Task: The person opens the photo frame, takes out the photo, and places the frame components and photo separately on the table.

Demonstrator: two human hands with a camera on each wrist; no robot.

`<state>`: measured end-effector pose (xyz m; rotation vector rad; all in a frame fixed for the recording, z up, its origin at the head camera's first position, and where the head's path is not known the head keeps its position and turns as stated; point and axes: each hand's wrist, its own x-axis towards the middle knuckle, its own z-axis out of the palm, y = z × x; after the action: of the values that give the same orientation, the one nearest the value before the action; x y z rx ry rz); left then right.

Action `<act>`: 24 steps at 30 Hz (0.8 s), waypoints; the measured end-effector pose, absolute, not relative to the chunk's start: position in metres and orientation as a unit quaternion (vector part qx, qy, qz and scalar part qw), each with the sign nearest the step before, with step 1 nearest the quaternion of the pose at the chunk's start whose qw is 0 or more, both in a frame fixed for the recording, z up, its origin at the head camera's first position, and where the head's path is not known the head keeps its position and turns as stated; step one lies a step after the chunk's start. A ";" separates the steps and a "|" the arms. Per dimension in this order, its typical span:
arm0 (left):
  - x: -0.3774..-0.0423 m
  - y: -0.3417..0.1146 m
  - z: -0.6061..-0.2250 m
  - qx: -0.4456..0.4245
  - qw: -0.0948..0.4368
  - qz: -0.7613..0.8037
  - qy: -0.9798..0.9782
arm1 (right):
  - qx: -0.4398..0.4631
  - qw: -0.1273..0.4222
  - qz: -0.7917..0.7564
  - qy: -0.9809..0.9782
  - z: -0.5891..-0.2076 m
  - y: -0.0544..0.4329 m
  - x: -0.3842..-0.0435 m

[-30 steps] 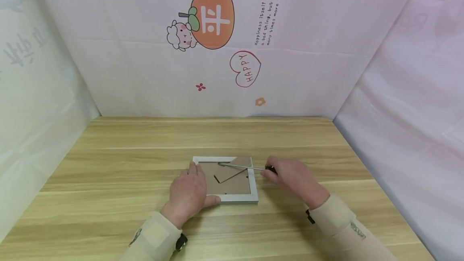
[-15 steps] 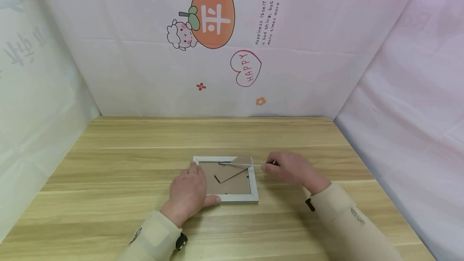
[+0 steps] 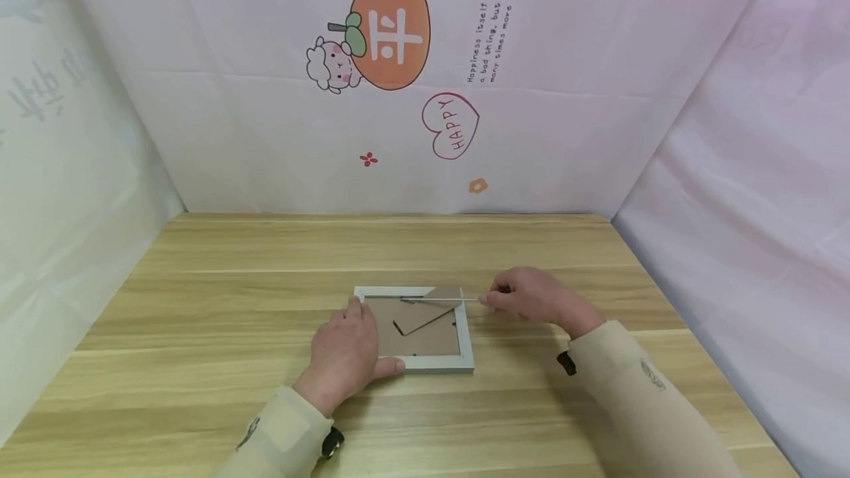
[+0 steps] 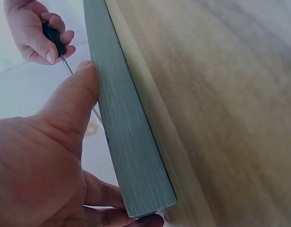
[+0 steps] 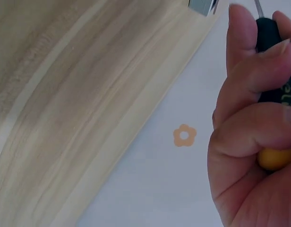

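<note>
A silver-grey picture frame (image 3: 438,364) lies face down on the table, its brown backing board (image 3: 432,341) showing. My left hand (image 3: 345,352) holds its left end, thumb against the near side; in the left wrist view more fingers wrap a corner of the frame (image 4: 131,123). My right hand (image 3: 534,297) grips a screwdriver, whose dark green handle (image 5: 268,35) has a yellow end. The thin metal shaft (image 3: 441,299) reaches left across the frame, its tip by a small dark tab near the far inner edge. Whether the tip touches the tab I cannot tell.
A brown stand flap (image 3: 441,293) overlaps the frame's far right corner. Small dark tabs sit along the backing's edges. The wood-grain table (image 3: 265,257) meets a white printed cloth (image 3: 265,146) at the back, with cloth at both sides too.
My right hand has risen slightly and turned, so the screwdriver's handle is now hidden in the head view and its shaft lies more level. The left hand and the picture frame have stayed put.
</note>
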<state>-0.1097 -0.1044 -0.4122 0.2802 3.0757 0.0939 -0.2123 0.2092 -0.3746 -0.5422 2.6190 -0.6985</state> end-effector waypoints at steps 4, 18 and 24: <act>-0.110 -0.105 -0.411 0.092 0.027 0.035 0.995 | -0.214 0.121 -0.187 0.951 -0.376 0.205 -0.201; -0.110 -0.106 -0.410 0.074 0.043 0.074 0.994 | -0.242 0.014 -0.092 0.966 -0.374 0.197 -0.168; -0.111 -0.106 -0.412 0.077 0.028 0.070 0.994 | -0.241 0.000 -0.082 0.967 -0.377 0.196 -0.162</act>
<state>-0.1106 -0.1061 -0.4116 0.2382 3.0682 0.2165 -0.1625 0.1960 -0.3768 -0.7584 3.0380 -0.2562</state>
